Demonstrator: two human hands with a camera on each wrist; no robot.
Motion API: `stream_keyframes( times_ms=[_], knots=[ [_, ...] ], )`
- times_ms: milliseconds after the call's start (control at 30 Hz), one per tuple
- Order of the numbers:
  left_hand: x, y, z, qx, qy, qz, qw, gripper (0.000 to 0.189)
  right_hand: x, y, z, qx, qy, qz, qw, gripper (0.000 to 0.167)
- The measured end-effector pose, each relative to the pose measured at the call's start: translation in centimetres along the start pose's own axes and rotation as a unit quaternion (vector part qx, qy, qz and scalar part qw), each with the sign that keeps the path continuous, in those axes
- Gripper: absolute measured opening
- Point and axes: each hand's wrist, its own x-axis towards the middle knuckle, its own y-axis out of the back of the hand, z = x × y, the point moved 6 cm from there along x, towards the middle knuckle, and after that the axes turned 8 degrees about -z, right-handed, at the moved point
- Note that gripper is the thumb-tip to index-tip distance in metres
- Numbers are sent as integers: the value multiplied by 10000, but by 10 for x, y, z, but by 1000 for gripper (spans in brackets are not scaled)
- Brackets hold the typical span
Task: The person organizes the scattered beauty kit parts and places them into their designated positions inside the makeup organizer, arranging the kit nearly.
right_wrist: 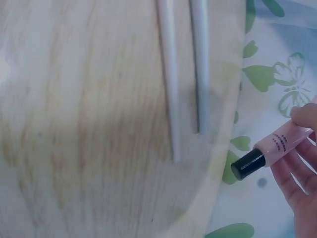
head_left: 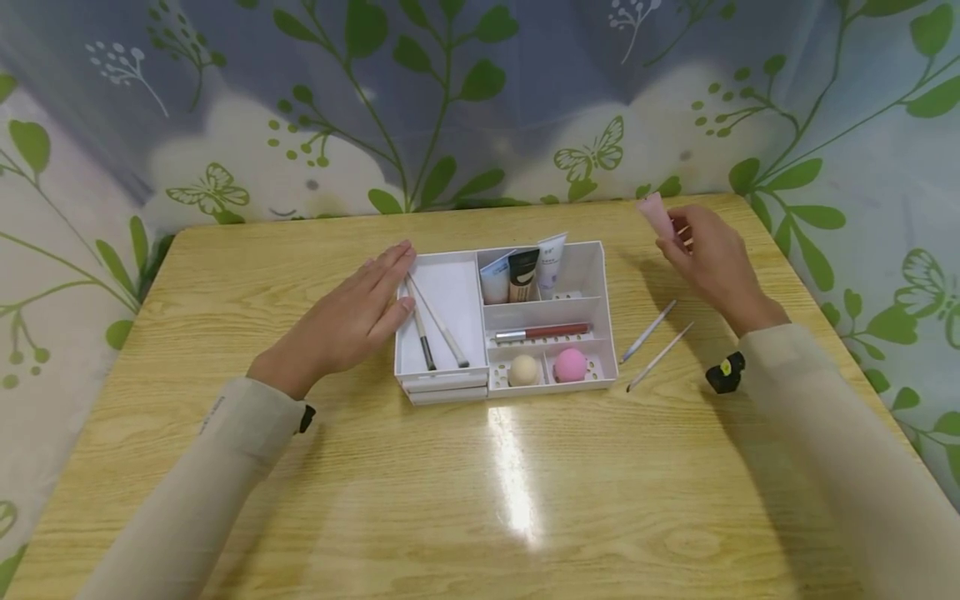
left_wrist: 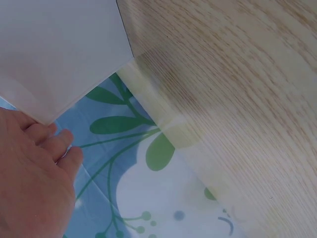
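Note:
My right hand [head_left: 712,254] holds a pink squeeze tube [head_left: 656,217] above the table's far right; the right wrist view shows its black cap [right_wrist: 248,164], with thumb and fingers around the tube. With fingers straight, my left hand [head_left: 348,321] rests against the left side of a white organizer [head_left: 442,383]. Two makeup brushes [head_left: 438,321] lie in its left tray. Behind the divider on the right stand a light blue tube [head_left: 496,279], a black-and-beige tube [head_left: 522,277] and a white tube [head_left: 551,265]. A red-and-silver stick [head_left: 551,332] lies in the middle compartment.
A beige sponge [head_left: 523,370] and a pink sponge [head_left: 571,365] sit in the front compartments. Two slim brushes, one bluish [head_left: 647,332] and one pale [head_left: 660,357], lie right of the organizer on the wooden table [head_left: 360,500]. A leaf-patterned curtain [head_left: 450,100] hangs behind.

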Motion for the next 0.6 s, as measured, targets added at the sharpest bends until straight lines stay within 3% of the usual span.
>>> stream_keyframes(
  times_ms=[333, 600],
  knots=[
    [0, 0, -1, -29, -3, -9, 10000, 72, -8, 16, -2, 952, -605, 268, 9933, 52],
    [0, 0, 0, -22, 17, -19, 10000, 72, -16, 25, -7, 1258, -702, 523, 9882, 54]
  ],
)
